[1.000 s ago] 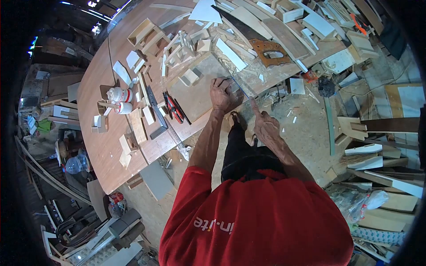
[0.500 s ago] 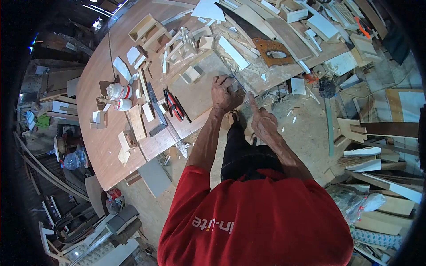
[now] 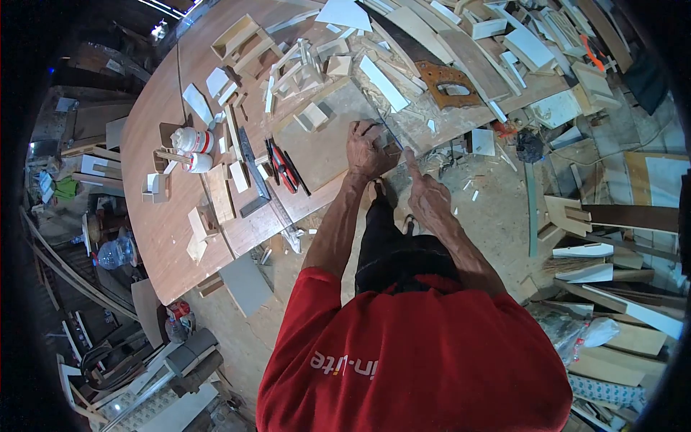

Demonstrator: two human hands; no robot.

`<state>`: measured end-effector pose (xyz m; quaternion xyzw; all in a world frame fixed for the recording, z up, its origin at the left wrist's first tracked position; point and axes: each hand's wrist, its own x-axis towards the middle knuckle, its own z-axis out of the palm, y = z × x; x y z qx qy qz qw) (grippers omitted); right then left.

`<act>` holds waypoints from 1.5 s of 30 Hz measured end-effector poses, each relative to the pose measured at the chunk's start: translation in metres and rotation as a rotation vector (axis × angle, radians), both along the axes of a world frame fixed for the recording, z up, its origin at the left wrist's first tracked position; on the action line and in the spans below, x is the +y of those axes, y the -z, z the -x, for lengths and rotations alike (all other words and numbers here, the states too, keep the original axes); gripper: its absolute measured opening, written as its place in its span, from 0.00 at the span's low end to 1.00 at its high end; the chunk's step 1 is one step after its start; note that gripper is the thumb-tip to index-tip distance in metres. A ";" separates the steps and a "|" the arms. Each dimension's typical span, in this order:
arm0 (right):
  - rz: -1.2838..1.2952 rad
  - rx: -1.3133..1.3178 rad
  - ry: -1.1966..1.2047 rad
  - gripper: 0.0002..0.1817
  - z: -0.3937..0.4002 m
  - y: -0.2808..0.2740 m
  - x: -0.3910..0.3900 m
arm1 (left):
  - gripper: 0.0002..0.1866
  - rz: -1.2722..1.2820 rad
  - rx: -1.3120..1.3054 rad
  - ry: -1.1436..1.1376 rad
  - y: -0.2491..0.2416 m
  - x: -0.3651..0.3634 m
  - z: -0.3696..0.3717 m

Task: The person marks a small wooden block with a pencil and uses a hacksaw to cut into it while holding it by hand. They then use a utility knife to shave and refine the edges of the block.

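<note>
My left hand [image 3: 368,153] is closed, its fingers curled down at the right edge of a flat wooden board [image 3: 324,155] on the workbench. Whatever lies under those fingers is hidden. Just to its right, my right hand [image 3: 430,194] is closed, with the index finger stretched forward to a thin dark strip [image 3: 392,137] beside the left hand. I cannot tell what the right hand grips. A small wooden piece [image 3: 311,117] sits on the board. Left of the board are red-handled pliers [image 3: 286,175] and a dark metal square [image 3: 253,165].
A handsaw [image 3: 448,85] lies among wood offcuts at the bench's far right. White glue bottles [image 3: 193,139] stand on the workbench [image 3: 155,237] at left, near small wooden box parts [image 3: 245,43]. Scrap boards [image 3: 626,335] are piled on the floor at right.
The camera view has shifted slightly. My left hand keeps its place at the board edge, and the right hand holds nearly the same pose beside it.
</note>
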<state>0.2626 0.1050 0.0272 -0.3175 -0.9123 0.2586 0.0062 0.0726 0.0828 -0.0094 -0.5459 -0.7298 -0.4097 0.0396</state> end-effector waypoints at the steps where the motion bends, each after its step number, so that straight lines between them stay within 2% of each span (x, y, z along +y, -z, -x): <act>1: 0.002 -0.003 -0.001 0.51 0.002 0.002 0.001 | 0.19 0.000 0.001 0.002 -0.002 0.000 -0.001; 3: -0.096 0.031 -0.002 0.53 0.007 0.006 0.004 | 0.19 -0.001 0.003 0.003 -0.004 -0.001 -0.003; 7: -0.113 0.040 0.010 0.52 0.008 0.003 0.006 | 0.17 -0.019 0.000 -0.011 0.003 -0.001 -0.001; 10: 0.035 0.009 0.027 0.47 0.008 0.001 0.008 | 0.18 -0.049 0.020 -0.008 0.007 0.000 0.002; 13: -0.062 0.037 0.016 0.46 0.009 0.006 0.009 | 0.19 -0.076 0.026 0.002 0.004 0.001 0.000; 16: -0.122 -0.075 -0.029 0.46 0.007 0.007 0.006 | 0.19 -0.045 0.032 0.009 0.005 0.000 0.001; 18: -0.168 0.095 -0.039 0.47 0.004 0.010 0.005 | 0.19 -0.018 0.042 0.015 0.005 -0.001 0.001; 22: -0.343 0.009 -0.137 0.48 -0.006 0.007 0.002 | 0.19 0.006 -0.003 0.002 0.005 0.000 0.001; 25: -0.213 0.092 -0.109 0.50 -0.003 0.002 0.001 | 0.19 -0.033 0.012 0.018 0.010 0.002 0.006; 27: -0.226 -0.203 -0.138 0.50 0.003 -0.004 0.002 | 0.18 -0.060 0.022 0.037 0.010 0.003 0.005; 28: -0.227 -0.206 -0.137 0.50 0.005 0.003 0.005 | 0.18 -0.050 0.029 0.033 0.008 0.003 0.003; 30: -0.127 0.090 -0.034 0.51 0.014 0.014 0.006 | 0.18 -0.034 0.040 0.025 0.003 0.001 0.002; 31: -0.126 0.091 -0.034 0.51 0.013 0.010 0.005 | 0.16 -0.029 0.057 0.034 -0.001 0.002 0.001; 33: 0.054 0.045 0.057 0.49 0.011 -0.004 0.005 | 0.14 -0.030 0.078 0.038 -0.005 0.003 0.001; 36: 0.111 0.037 0.042 0.48 0.005 -0.005 0.007 | 0.14 -0.011 0.038 0.055 -0.007 0.002 0.003; 43: -0.045 0.174 -0.001 0.49 0.012 0.003 0.009 | 0.14 -0.001 0.067 0.038 -0.003 0.004 0.004; 45: 0.027 0.059 0.022 0.47 0.000 -0.008 0.003 | 0.14 -0.020 0.074 0.053 -0.006 0.003 0.005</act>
